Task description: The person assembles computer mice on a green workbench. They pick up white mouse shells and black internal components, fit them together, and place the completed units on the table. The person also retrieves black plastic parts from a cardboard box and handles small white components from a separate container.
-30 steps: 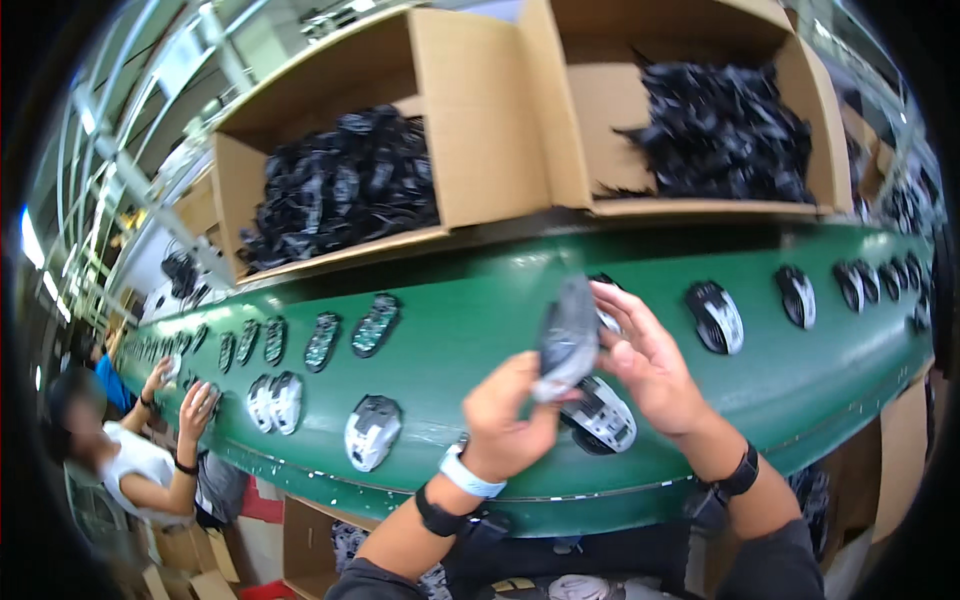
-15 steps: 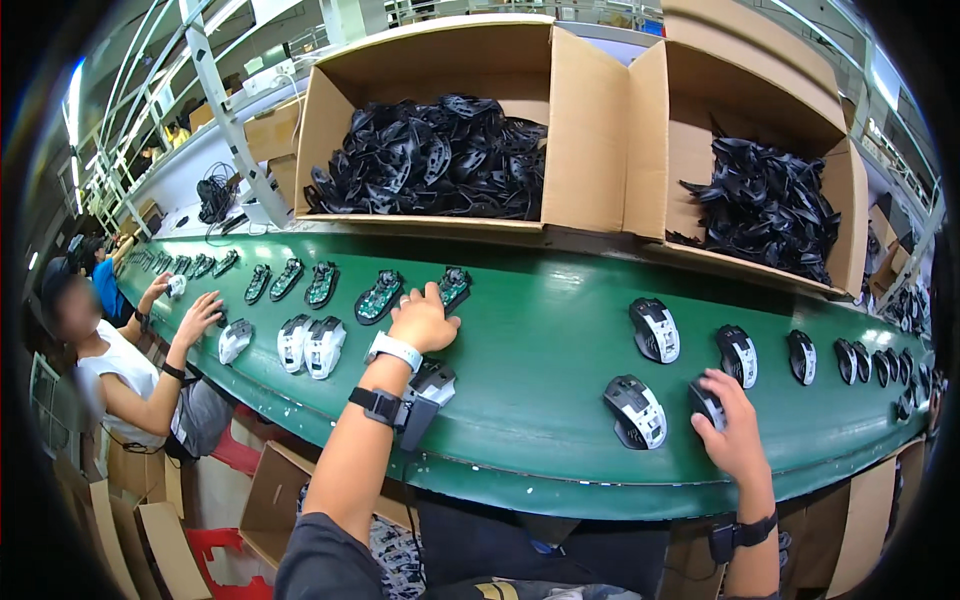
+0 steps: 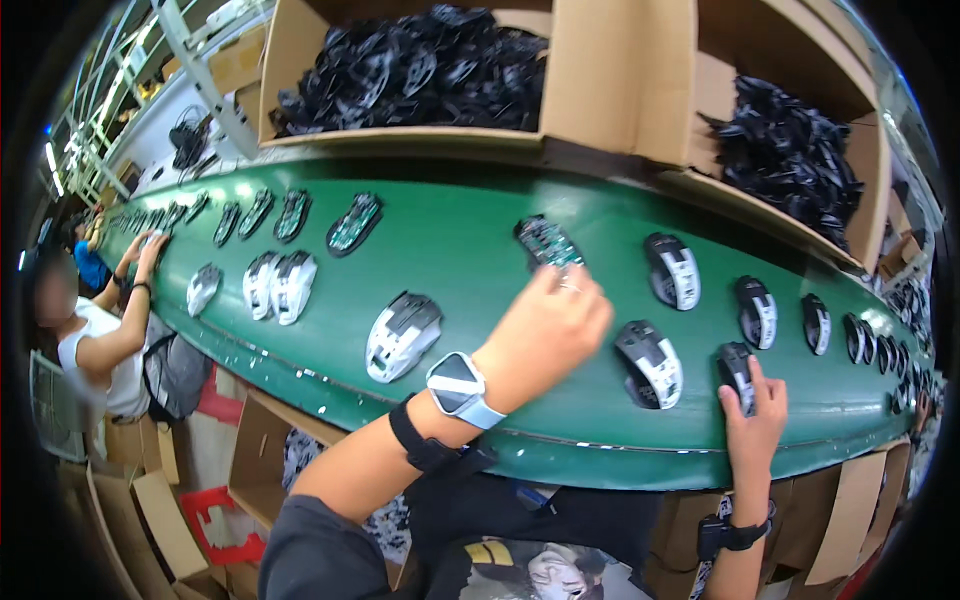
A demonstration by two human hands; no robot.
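Note:
My left hand (image 3: 560, 318) reaches over the green belt with its fingers pinched on the near end of a mouse base (image 3: 546, 241), whose green circuit board lies bare. My right hand (image 3: 757, 425) has thumb and fingers around a black and grey computer mouse (image 3: 735, 370) lying on the belt. Between the hands rest two assembled mice: a black and white one (image 3: 650, 366) nearer me and another mouse (image 3: 674, 271) farther off. Left of my left wrist sits a loose white and black mouse shell (image 3: 403, 336).
More open mouse bases (image 3: 354, 224) line the belt's far left, with white shells (image 3: 291, 287) nearer. Finished mice (image 3: 757, 312) run off to the right. Behind the belt (image 3: 480, 400) stand a carton (image 3: 590, 80) and another carton (image 3: 690, 130) of black plastic parts. A co-worker (image 3: 110, 330) sits at left.
My left hand has moved right, carrying the mouse base away from its neighbour in the row. My right hand stays on its mouse. The view has tilted down.

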